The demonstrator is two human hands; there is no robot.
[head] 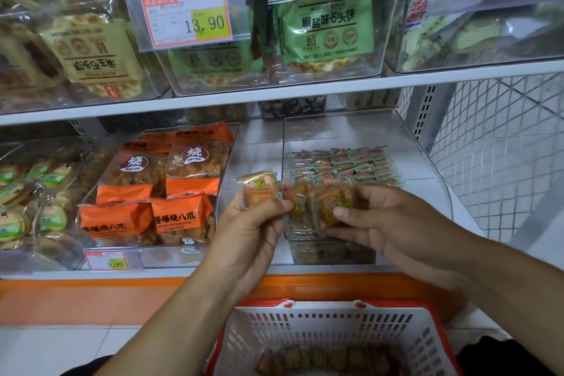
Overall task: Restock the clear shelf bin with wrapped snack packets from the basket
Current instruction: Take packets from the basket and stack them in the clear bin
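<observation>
Both hands hold wrapped snack packets just in front of the clear shelf bin, over the basket.

The left hand (pixel 253 223) pinches a single packet (pixel 258 188) between thumb and fingertips, tilted up, probably to straighten it before it goes in; the right hand (pixel 375 217) grasps a small stack of packets (pixel 320 207) on edge, fingers curled round them, at the front wall of the clear shelf bin (pixel 351 137). That bin sits near the shelf's right end and already carries rows of packets (pixel 345 165) toward its back, with its front part the likely gap to fill. The basket (pixel 335 327), white with a red rim, sits below the shelf's front edge with more packets in its bottom. To the left stands a bin of orange snack bags (pixel 158 189); above, a price tag (pixel 186 15); a wire mesh panel (pixel 503 146) closes the right side.
</observation>
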